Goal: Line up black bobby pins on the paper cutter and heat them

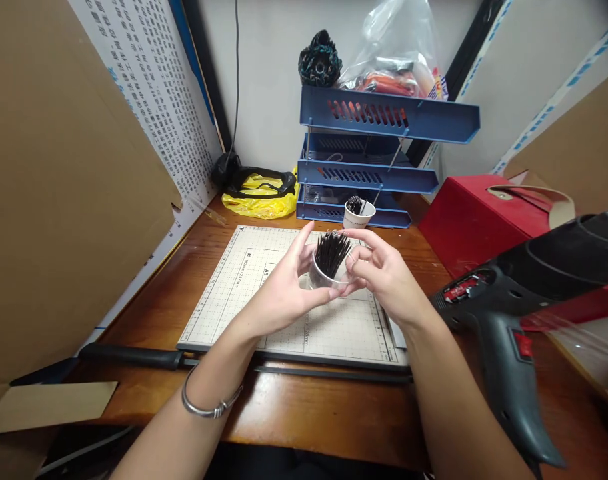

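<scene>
A clear plastic cup [329, 280] packed with thin black sticks [333, 252] is held above the cutting board [289, 340]. My left hand [289, 287] wraps round the cup's left side and underside, thumb along its front. My right hand [381, 270] is at the cup's right side, its fingers curled in a pinch against the cup or its rim; whether a stick is between the fingertips cannot be made out. Behind the board stands a paper cup [359, 215] with more dark sticks in it.
Blue tiered trays [369, 175] stand at the back, bearing a plastic bag. Left of them lies a yellow bag [259, 205] under a black frame. A red box [479, 213] and a heat gun [504, 333] are on the right. The cutter's black handle [129, 355] lies front left.
</scene>
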`<state>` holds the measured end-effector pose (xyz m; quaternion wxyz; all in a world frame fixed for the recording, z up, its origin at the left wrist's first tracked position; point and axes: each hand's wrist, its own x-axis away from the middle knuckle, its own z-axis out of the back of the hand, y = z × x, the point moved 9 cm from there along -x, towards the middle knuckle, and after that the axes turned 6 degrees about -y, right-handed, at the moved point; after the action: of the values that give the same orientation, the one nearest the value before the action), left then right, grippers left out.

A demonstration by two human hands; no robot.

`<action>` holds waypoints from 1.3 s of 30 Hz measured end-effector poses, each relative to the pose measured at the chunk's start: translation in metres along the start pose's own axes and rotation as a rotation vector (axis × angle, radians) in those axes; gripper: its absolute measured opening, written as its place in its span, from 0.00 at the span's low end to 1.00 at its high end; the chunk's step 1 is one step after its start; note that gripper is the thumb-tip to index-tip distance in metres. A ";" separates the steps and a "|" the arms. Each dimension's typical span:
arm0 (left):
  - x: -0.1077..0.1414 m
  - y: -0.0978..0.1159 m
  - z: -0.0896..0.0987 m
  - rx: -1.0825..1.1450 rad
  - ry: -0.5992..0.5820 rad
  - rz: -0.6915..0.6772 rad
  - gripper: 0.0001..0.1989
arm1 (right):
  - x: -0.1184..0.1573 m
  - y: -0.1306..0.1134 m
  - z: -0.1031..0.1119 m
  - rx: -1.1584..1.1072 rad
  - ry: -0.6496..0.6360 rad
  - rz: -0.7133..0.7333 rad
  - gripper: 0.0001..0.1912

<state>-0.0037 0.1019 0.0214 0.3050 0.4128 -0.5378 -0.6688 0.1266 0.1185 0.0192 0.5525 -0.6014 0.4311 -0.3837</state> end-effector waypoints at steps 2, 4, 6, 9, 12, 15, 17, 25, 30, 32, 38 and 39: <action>0.000 0.007 0.005 -0.171 0.083 -0.095 0.44 | -0.002 -0.002 0.000 -0.018 0.058 0.061 0.29; 0.002 0.016 0.007 -0.402 0.151 -0.181 0.36 | -0.002 -0.005 0.000 0.009 0.103 0.120 0.28; 0.004 0.021 0.006 -0.564 0.188 -0.232 0.32 | -0.001 -0.008 -0.002 0.080 0.127 0.180 0.27; 0.005 0.024 0.009 -0.601 0.225 -0.251 0.31 | 0.003 -0.012 -0.010 0.168 0.099 0.253 0.25; 0.006 0.026 0.014 -0.582 0.266 -0.260 0.28 | 0.006 -0.017 -0.019 0.254 0.039 0.282 0.22; 0.006 0.030 0.017 -0.590 0.297 -0.269 0.25 | 0.011 -0.025 -0.016 0.425 0.073 0.317 0.21; 0.007 0.031 0.018 -0.606 0.305 -0.265 0.24 | 0.015 -0.033 -0.009 0.549 0.134 0.365 0.21; 0.008 0.032 0.018 -0.684 0.305 -0.281 0.24 | 0.023 -0.048 -0.007 0.739 0.133 0.531 0.12; 0.008 0.033 0.017 -0.747 0.308 -0.294 0.24 | 0.022 -0.049 -0.007 0.794 0.178 0.530 0.06; 0.008 0.034 0.017 -0.774 0.311 -0.300 0.24 | 0.021 -0.047 -0.008 0.793 0.169 0.528 0.05; 0.007 0.034 0.018 -0.825 0.306 -0.310 0.24 | 0.022 -0.047 -0.010 0.826 0.174 0.556 0.03; 0.007 0.034 0.018 -0.830 0.304 -0.310 0.24 | 0.023 -0.047 -0.011 0.828 0.175 0.568 0.03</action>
<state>-0.0243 0.0960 0.0546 0.4162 0.4246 -0.1059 -0.7971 0.1282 0.0944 0.0670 0.7889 -0.1568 0.4341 -0.4057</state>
